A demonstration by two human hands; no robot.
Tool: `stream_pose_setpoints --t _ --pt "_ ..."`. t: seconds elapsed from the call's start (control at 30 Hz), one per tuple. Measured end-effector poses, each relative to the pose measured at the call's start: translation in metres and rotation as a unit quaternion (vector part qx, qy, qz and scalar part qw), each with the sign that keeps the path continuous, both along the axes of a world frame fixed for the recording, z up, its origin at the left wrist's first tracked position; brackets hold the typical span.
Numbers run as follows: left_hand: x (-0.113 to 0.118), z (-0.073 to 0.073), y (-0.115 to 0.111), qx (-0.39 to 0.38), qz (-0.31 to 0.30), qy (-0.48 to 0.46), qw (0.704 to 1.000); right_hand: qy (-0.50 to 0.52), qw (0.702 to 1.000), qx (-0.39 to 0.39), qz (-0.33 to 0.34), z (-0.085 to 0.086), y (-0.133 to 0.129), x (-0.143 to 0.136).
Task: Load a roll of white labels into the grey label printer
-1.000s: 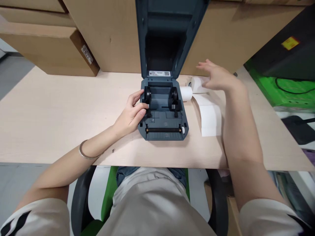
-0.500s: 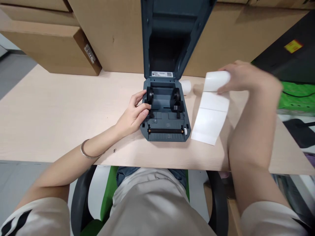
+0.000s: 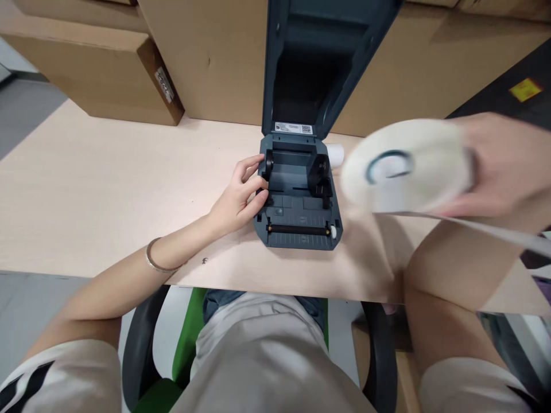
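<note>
A dark blue-grey label printer (image 3: 297,235) stands on the table with its lid (image 3: 344,74) raised. Inside are two black roll holders, and a black roller lies across the front. My left hand (image 3: 236,198) grips the printer's left edge, fingertips curled over the rim by the left holder. To the right, raised above the table, my right hand (image 3: 495,166) is closed round a white label roll (image 3: 422,172), blurred by motion. The roll's core faces the printer, and a loose label strip (image 3: 491,229) trails off rightward. Some right fingers are hidden behind the roll.
A small white roll (image 3: 334,155) lies against the printer's right rear side. Cardboard boxes (image 3: 116,80) stand along the back of the table (image 3: 107,189). A black surface with a yellow label (image 3: 525,90) is at far right. Chair armrests flank my body.
My right hand has lifted the label roll closer to the camera and turned it, so its round end now shows. The strip has swung to the right. My left hand stays at the printer.
</note>
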State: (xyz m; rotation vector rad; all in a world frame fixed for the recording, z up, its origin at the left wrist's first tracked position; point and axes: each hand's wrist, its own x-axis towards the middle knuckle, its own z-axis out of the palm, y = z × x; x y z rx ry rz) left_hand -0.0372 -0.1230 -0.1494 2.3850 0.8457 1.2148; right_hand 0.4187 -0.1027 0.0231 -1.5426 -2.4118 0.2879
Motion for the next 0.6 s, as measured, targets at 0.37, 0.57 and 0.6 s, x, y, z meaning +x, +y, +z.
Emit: stream_pose_setpoints --t 0.37,0.57,0.6 --pt "0.0 0.001 -0.001 -0.025 0.007 0.005 1.0 -0.001 0.985 -0.013 0.171 -0.059 0.022 -0.182" --pt "0.0 0.002 -0.001 -0.019 0.009 0.005 1.0 -0.056 0.98 0.023 0.188 -0.068 0.026 -0.188" --pt "0.0 0.002 -0.001 -0.022 0.009 0.006 1.0 -0.064 0.979 0.024 0.19 -0.071 0.027 -0.19"
